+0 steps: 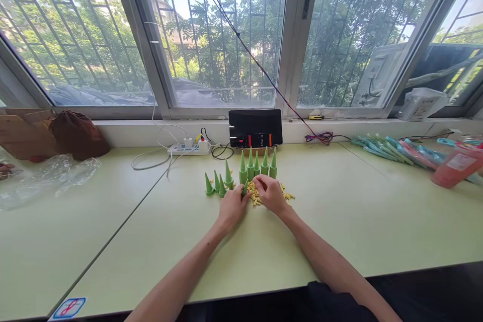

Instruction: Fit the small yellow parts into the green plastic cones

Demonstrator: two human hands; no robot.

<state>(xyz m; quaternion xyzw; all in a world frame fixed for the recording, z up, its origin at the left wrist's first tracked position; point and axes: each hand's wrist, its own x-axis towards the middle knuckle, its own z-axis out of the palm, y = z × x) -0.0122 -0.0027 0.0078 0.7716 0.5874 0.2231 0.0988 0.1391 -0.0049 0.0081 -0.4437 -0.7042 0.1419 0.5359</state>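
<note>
My left hand is closed around the lower part of a green cone, which points upward. Close beside it, my right hand has its fingers pinched together over a pile of small yellow pieces; what sits between those fingertips is too small to make out. Several more green cones stand upright in a group behind the pile. To the left of my left hand stands another cluster of green cones, some shorter.
A dark tablet leans by the window behind the cones. Left of it lies a white power strip with cables. Far right are a red-pink cup and colourful plastic packets; far left, a brown bag and clear plastic wrap.
</note>
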